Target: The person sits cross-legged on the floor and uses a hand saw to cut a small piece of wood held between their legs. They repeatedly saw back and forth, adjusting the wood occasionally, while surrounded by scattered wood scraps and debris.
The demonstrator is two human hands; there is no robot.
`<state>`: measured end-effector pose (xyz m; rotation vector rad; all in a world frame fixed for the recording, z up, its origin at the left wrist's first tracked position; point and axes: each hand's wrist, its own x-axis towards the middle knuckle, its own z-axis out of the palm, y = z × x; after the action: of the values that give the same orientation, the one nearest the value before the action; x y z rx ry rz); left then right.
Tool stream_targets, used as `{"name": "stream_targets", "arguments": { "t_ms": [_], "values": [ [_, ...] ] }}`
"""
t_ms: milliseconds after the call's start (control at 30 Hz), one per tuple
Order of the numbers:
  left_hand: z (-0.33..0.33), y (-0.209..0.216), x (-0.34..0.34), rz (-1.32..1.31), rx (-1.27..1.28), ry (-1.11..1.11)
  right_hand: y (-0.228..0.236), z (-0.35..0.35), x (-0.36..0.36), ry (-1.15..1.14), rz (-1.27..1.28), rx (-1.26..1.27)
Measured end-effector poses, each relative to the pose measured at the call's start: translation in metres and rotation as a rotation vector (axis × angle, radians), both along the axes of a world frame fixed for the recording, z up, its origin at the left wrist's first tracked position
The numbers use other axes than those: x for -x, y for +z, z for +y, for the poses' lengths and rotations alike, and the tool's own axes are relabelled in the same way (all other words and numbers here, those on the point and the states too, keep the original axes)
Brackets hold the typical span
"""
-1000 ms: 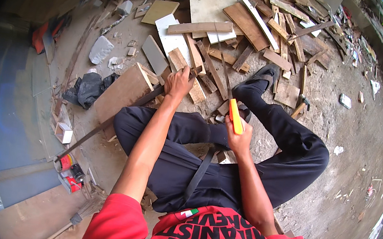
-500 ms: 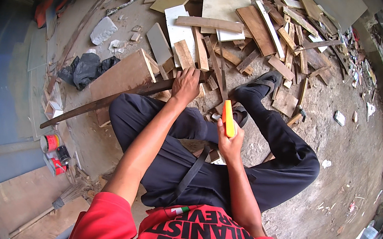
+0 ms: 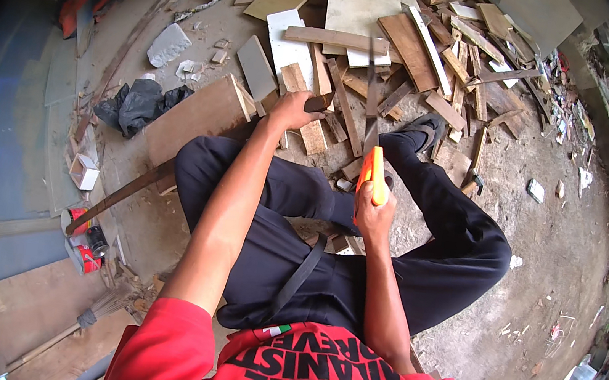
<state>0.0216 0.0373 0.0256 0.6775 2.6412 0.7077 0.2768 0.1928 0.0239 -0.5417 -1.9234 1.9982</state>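
My left hand (image 3: 296, 110) is closed round a long dark wooden strip (image 3: 129, 192) near its far end. The strip slants down to the left past my bent left knee, its near end by some red cans. In my right hand (image 3: 376, 213) is a handsaw, its orange-yellow handle (image 3: 374, 172) in my fist. The saw blade (image 3: 372, 103) points away from me, to the right of the strip's far end and apart from it. Beyond my left hand lies a short light board (image 3: 310, 135). My fingers partly hide the strip.
A heap of scrap boards (image 3: 414, 54) spreads ahead. A wooden panel (image 3: 195, 118) and a black plastic bag (image 3: 138, 108) lie left. Red cans (image 3: 86, 242) stand lower left. A hammer (image 3: 473, 180) lies right of my sandalled foot (image 3: 416, 132).
The strip's near end has swung down toward me, and my left hand has turned and shifted slightly away. My right hand has turned the saw, so its blade now shows pointing forward.
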Motion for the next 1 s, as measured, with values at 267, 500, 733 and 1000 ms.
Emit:
{"name": "stream_targets", "arguments": {
  "t_ms": [267, 500, 733, 1000],
  "values": [
    [0.005, -0.024, -0.028, 0.192, 0.136, -0.075, -0.011, -0.011, -0.010, 0.071, -0.040, -0.083],
    [0.022, -0.007, -0.048, 0.060, 0.280, -0.135, -0.014, -0.004, -0.013, 0.067, 0.040, -0.032],
    [0.034, -0.027, -0.049, 0.065, 0.121, -0.097, -0.012, 0.000, -0.013, 0.057, 0.049, -0.052],
    [0.019, -0.026, -0.023, 0.124, -0.009, -0.053, -0.002, 0.002, -0.022, 0.090, 0.038, -0.005]
  ]
}}
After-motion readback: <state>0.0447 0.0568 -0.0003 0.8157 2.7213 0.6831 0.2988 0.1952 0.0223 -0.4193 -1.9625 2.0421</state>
